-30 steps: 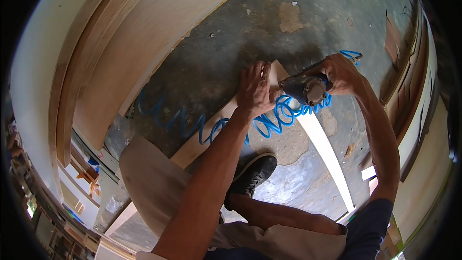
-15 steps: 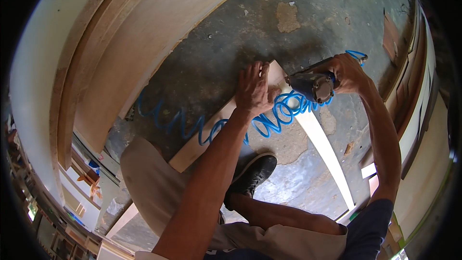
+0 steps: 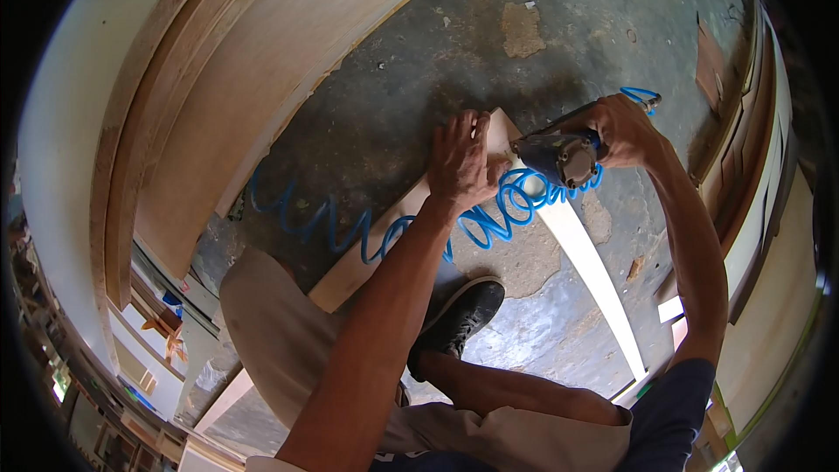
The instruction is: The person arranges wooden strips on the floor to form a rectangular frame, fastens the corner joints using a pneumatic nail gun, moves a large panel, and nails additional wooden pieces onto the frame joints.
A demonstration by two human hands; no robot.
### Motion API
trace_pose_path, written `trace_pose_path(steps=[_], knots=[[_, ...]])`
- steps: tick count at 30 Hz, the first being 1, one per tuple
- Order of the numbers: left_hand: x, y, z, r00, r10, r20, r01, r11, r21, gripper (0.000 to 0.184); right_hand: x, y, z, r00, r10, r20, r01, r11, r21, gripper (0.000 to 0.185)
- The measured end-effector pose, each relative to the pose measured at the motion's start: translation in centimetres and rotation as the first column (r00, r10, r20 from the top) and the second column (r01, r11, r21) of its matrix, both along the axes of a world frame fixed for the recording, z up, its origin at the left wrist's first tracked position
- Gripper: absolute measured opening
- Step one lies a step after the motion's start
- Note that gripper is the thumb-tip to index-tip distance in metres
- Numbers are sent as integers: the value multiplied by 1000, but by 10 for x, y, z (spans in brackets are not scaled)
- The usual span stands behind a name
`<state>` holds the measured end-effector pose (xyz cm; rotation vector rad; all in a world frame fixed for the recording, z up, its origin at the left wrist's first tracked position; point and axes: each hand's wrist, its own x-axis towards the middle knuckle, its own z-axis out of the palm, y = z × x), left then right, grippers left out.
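My left hand [image 3: 461,162] presses on the upper end of a pale wooden board [image 3: 350,269], fingers bent over its far edge and thumb toward the other side. In my right hand [image 3: 622,129] is a dark nail gun [image 3: 559,156], gripped by its handle. Its nose end is over the corner where the board meets a long white strip [image 3: 584,249]; exact contact is hidden. A coiled blue air hose [image 3: 489,225] lies across the board and under the gun, and part of it shows behind my right wrist.
Large wooden panels [image 3: 236,61] stand along the left. More boards and sheets [image 3: 743,166] lean on the right. My shoe [image 3: 463,315] rests on the worn concrete floor [image 3: 419,52] near the board. Offcuts and clutter lie at lower left.
My right hand and the nail gun have shifted slightly left, closer to my left hand. My left hand and the boards stay in place.
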<state>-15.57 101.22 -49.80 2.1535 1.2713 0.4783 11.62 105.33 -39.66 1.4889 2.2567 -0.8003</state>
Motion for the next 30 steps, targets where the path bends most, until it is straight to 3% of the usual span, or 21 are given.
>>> trace_pose_path(steps=[8, 13, 16, 20, 22, 30], knots=[[1, 0, -1, 1000, -11, -14, 10, 1000, -19, 75, -2, 0, 3, 999, 31, 17, -31, 999, 32, 57], [1, 1, 0, 1000, -11, 8, 11, 1000, -21, 74, 3, 3, 8, 990, 97, -98, -79, 982, 173, 54], [0, 1, -2, 1000, -10, 20, 10, 1000, -12, 73, 10, 6, 13, 997, 21, -70, -13, 994, 110, 56], [1, 1, -3, 1000, -8, 10, 8, 1000, -11, 72, 10, 6, 14, 991, 11, -134, 0, 997, 82, 55], [1, 0, -3, 1000, -6, 9, 6, 1000, -10, 72, 11, 3, 10, 999, -2, -42, 4, 998, 58, 55], [1, 1, -1, 1000, -10, 9, 11, 1000, -20, 72, -3, 3, 11, 998, 21, -53, -17, 997, 75, 50]])
